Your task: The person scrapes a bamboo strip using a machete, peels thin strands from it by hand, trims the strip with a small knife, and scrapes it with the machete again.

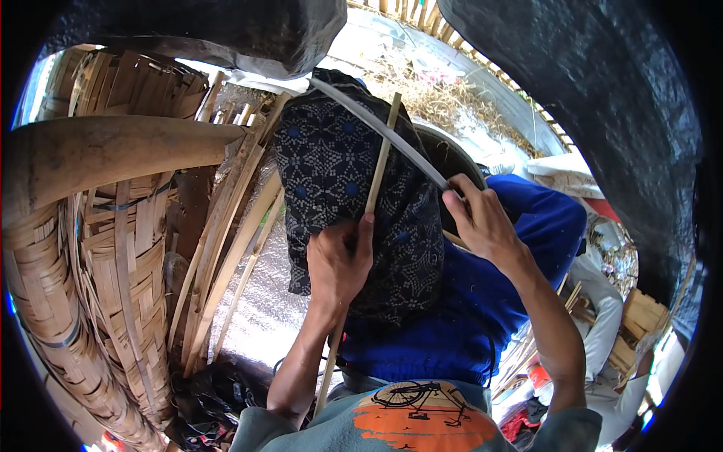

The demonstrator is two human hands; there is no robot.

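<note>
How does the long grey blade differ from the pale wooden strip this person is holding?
Colour: the grey blade looks metallic, while the pale strip is light tan.
Direction: in the picture the grey blade slants from upper left to lower right; the pale strip runs steeply, its top leaning right.
Hold: the right hand grips the grey blade at one end; the left hand grips the pale strip partway along.
Both are long and narrow.
</note>
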